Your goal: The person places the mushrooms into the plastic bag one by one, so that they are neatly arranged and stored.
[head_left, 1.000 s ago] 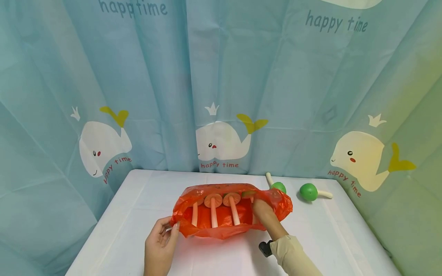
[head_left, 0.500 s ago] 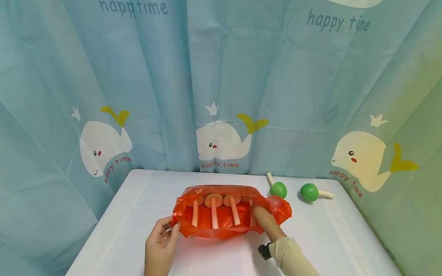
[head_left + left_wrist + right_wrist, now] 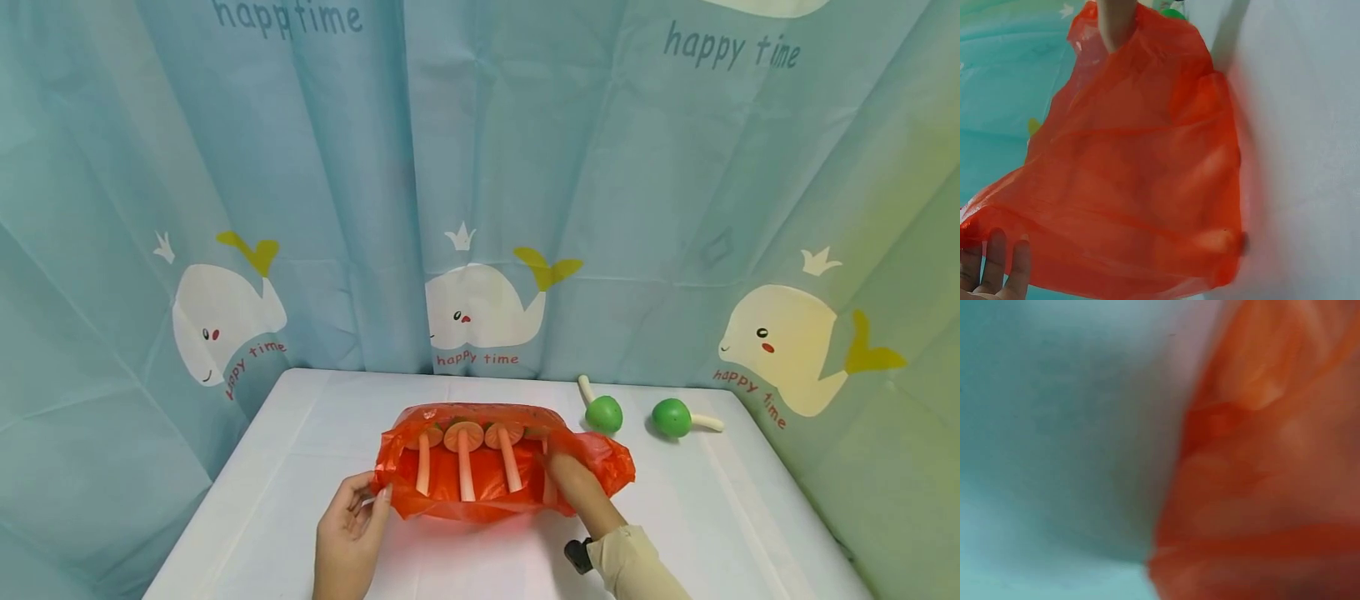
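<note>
A red plastic bag (image 3: 487, 507) lies on its side with its mouth towards me. Several toy mushrooms (image 3: 464, 458) lie in a row inside it, stems pointing at me. At the bag's left rim, my left hand (image 3: 351, 525) pinches the plastic between thumb and fingers. The left wrist view shows the fingers (image 3: 1019, 265) of that hand against the bag. My right hand (image 3: 576, 482) reaches into the bag's right side, beside the rightmost mushroom stem (image 3: 549, 487). Its fingers are hidden or blurred, so I cannot see whether they grip that mushroom. The right wrist view is mostly blurred red plastic (image 3: 1272, 487).
Two green-capped toy mushrooms lie outside the bag: one (image 3: 603, 414) just behind its right end, another (image 3: 671, 417) farther right. Everything rests on a white table (image 3: 270, 492). A blue curtain (image 3: 360, 167) with whale prints hangs behind the table's back edge.
The bag's upper right rim has dropped slightly, uncovering more of the green mushroom behind it. My right hand has shifted slightly within the bag; my left hand stays at the rim.
</note>
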`<state>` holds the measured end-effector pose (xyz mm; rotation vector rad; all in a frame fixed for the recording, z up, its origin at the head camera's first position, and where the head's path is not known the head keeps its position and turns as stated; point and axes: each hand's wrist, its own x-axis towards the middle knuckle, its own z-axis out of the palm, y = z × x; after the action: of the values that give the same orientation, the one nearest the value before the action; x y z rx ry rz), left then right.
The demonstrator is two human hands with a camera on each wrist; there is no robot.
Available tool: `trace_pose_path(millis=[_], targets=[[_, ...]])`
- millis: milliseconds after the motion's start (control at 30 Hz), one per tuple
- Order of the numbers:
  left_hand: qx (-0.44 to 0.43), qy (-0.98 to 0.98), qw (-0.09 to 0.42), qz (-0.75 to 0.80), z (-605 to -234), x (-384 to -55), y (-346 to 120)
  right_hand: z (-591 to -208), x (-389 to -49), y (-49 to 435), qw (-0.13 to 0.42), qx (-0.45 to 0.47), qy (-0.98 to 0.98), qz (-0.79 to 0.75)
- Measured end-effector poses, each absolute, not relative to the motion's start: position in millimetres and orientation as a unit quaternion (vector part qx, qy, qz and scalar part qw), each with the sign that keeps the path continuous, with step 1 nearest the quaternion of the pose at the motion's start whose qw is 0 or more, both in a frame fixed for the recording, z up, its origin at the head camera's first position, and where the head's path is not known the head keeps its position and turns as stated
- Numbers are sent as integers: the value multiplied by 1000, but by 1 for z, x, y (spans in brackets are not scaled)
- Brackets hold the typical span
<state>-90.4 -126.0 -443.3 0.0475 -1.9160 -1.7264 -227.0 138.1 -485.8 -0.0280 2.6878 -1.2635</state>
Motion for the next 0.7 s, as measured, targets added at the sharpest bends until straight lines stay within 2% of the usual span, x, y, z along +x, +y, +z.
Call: trace_pose_path(millis=[133, 267, 700], targets=[[17, -715, 281, -640, -444, -90, -127, -471, -224, 131, 14, -82, 966, -245], [15, -717, 278, -639, -444, -90, -127, -457, -221, 121, -21, -97, 979, -181], [30, -724, 286, -626, -443, -92, -131, -432, -198, 110, -97, -168, 963, -190]])
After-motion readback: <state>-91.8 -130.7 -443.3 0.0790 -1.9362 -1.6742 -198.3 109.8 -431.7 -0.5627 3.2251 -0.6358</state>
